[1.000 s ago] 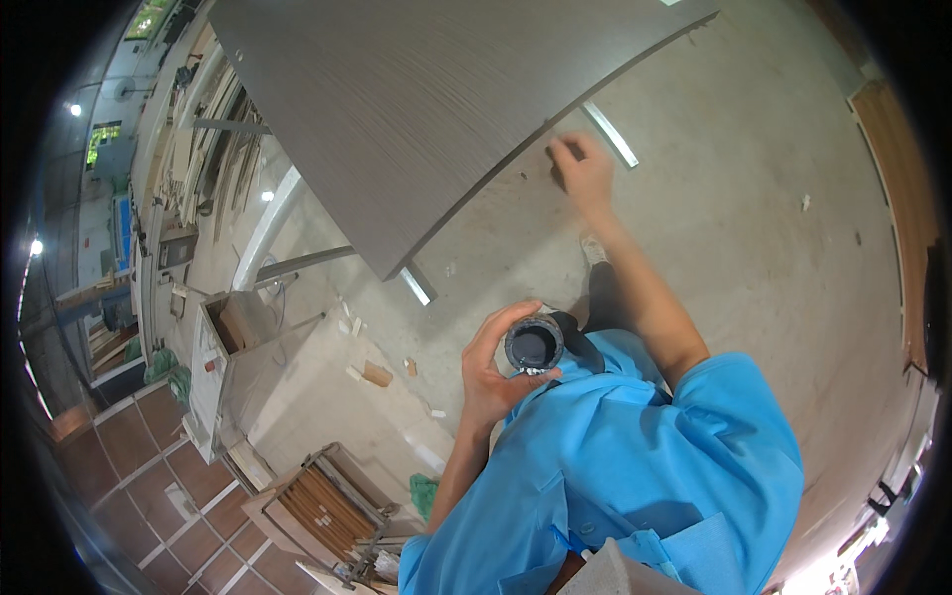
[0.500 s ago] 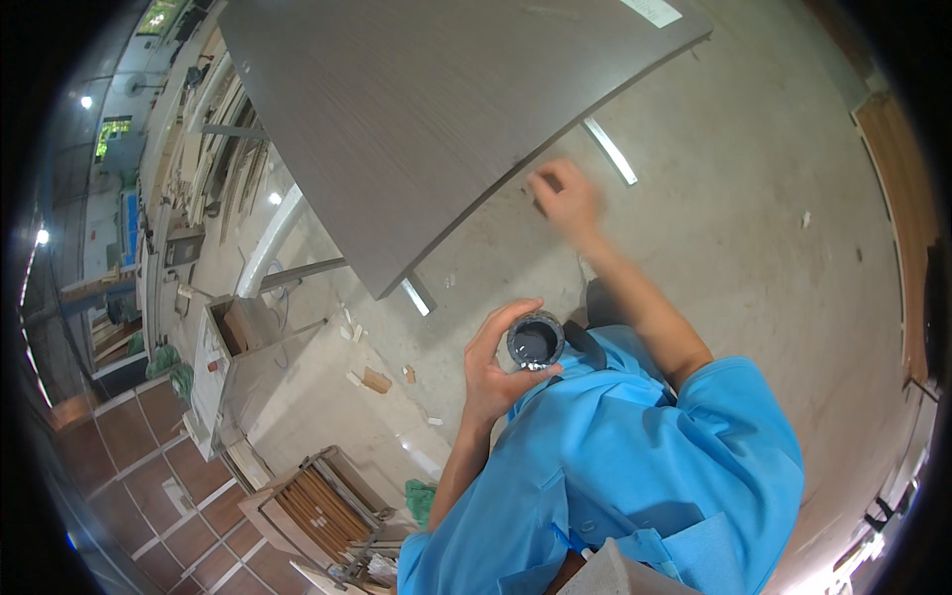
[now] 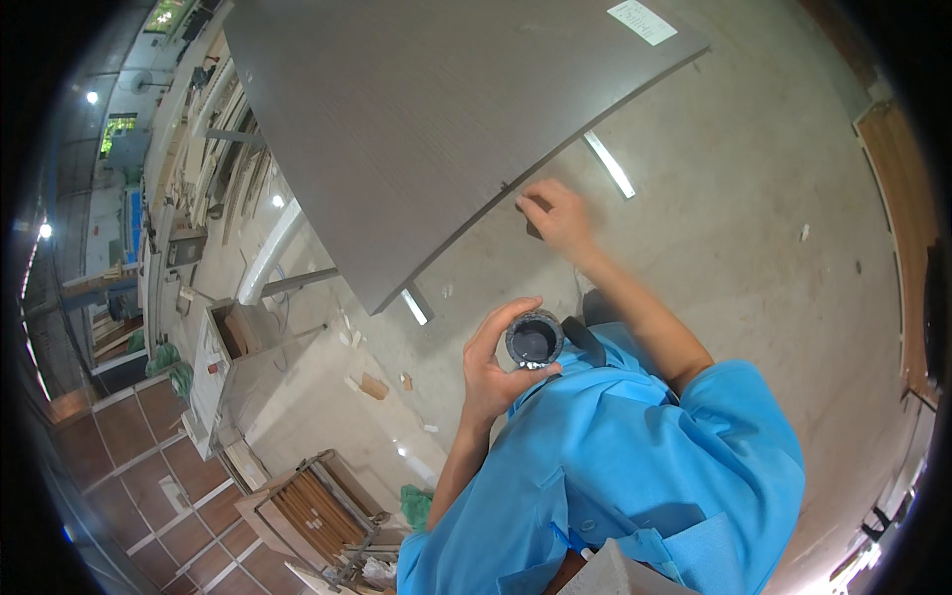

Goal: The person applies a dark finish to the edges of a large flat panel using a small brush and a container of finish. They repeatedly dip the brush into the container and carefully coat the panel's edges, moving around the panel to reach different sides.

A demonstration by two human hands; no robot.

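Left hand [image 3: 484, 369] wrapped round the pot [image 3: 538, 315], best kept level; right hand [image 3: 564, 220], fingers bunched, near the panel [image 3: 436, 129], contents too blurred to tell.

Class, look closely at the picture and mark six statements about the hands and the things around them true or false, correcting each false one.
1. The left hand holds a round cup. True.
2. The cup is upside down. False: its open mouth faces the camera.
3. The right hand is near the edge of a large panel. True.
4. The panel is bright yellow. False: it is dark grey-brown.
5. A white label is on the panel. True.
6. The person wears red. False: the shirt is blue.
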